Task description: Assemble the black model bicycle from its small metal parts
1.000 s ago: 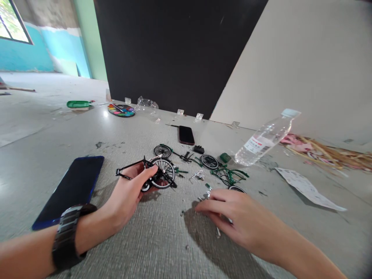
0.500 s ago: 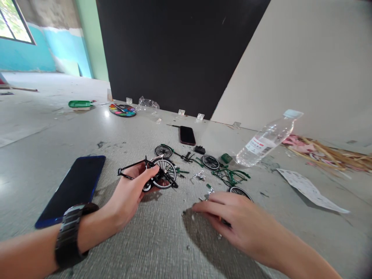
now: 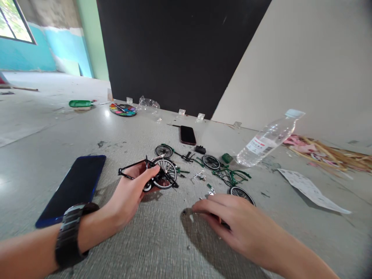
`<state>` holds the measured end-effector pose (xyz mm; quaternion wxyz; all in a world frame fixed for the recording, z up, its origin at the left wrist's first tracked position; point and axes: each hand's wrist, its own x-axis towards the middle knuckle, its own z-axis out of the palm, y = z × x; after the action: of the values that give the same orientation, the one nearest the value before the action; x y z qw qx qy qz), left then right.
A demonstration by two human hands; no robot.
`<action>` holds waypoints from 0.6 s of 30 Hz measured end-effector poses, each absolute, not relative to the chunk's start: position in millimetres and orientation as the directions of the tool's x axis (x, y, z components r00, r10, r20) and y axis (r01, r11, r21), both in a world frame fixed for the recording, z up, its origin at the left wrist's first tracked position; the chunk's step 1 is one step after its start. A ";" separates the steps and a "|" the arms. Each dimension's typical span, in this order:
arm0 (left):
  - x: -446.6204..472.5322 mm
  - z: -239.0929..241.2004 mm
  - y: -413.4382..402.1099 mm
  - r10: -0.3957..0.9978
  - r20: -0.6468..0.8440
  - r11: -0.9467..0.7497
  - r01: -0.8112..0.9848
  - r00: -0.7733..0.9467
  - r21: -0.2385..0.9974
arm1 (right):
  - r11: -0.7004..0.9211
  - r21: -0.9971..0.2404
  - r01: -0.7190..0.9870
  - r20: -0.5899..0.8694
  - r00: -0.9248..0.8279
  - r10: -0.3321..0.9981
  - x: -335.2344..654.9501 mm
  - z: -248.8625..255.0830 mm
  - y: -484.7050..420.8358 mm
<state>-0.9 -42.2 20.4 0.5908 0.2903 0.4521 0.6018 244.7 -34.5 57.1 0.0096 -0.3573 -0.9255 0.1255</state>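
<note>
My left hand (image 3: 131,193), with a dark watch on its wrist, is closed on a small black model bicycle (image 3: 157,175) held just above the grey floor. My right hand (image 3: 232,221) lies palm down to the right, fingers curled together over small loose metal bits (image 3: 210,190); whatever is under the fingers is hidden. Past my hands lie green model bicycle parts (image 3: 229,176), loose spoked wheels (image 3: 209,161) and a small black block (image 3: 200,149).
A blue phone (image 3: 74,188) lies left of my left hand, and a dark phone (image 3: 187,135) further back. A tilted clear water bottle (image 3: 266,140), a printed paper sheet (image 3: 310,190), a paint palette (image 3: 123,110), a green tray (image 3: 80,103) and straw-like scraps (image 3: 328,155) are around.
My right hand has slid a little to the left and drawn its fingers in over the small parts. My left hand and the black bicycle have hardly moved.
</note>
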 end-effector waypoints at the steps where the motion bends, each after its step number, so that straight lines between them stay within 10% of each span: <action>1: -1.1 20.3 -42.4 0.974 -0.185 0.110 -0.446 -0.129 0.888 | 0.706 -0.244 0.665 -0.075 -0.739 0.670 244.6 57.6 -34.9; 18: -2.8 18.1 -42.5 0.975 -0.183 0.113 -0.433 -0.124 0.894 | 0.672 -0.315 0.670 -0.052 -0.719 0.693 241.0 50.7 -42.5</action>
<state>-2.8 -42.5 18.1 0.5911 0.2977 0.4552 0.5957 241.0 -42.5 50.7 0.0357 -0.3729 -0.9137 0.1577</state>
